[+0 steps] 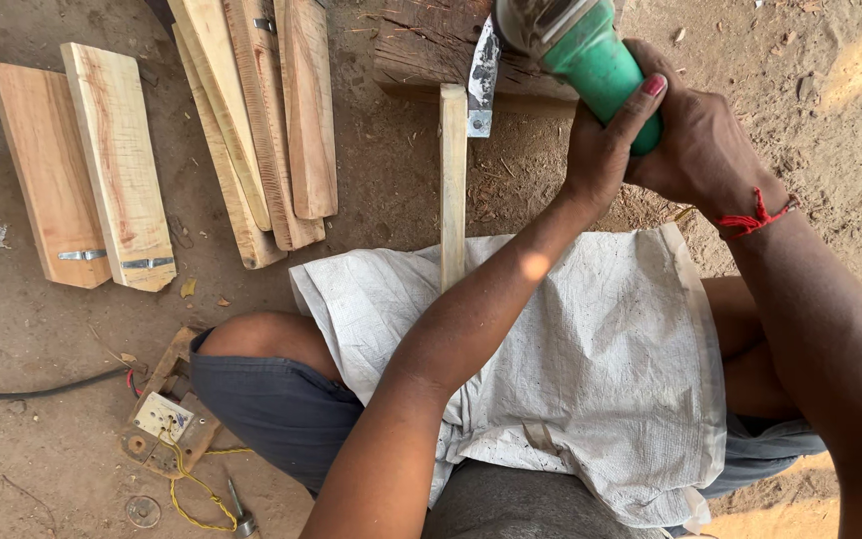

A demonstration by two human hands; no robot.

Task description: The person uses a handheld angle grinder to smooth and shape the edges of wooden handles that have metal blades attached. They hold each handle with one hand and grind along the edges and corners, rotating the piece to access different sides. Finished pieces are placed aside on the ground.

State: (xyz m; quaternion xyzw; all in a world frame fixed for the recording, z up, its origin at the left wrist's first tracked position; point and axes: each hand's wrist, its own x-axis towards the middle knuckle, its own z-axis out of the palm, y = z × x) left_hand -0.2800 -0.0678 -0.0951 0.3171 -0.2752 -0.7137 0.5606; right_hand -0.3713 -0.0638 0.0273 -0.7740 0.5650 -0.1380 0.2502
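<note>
Firmly, both the left hand and right hand clench the green angle grinder over the narrow wooden strip, which runs from the log block onto the sack-covered lap. Keeping that two-handed clamp and the guard steady along the strip's edge seems wise.

Both hands, left hand and right hand, grip green angle grinder far right, over narrow wood strip resting on white sack across lap. Shaped wooden planks lie far left on dirt; switch board near left.

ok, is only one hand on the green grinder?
No, the left hand and the right hand both wrap the green grinder body.
</note>
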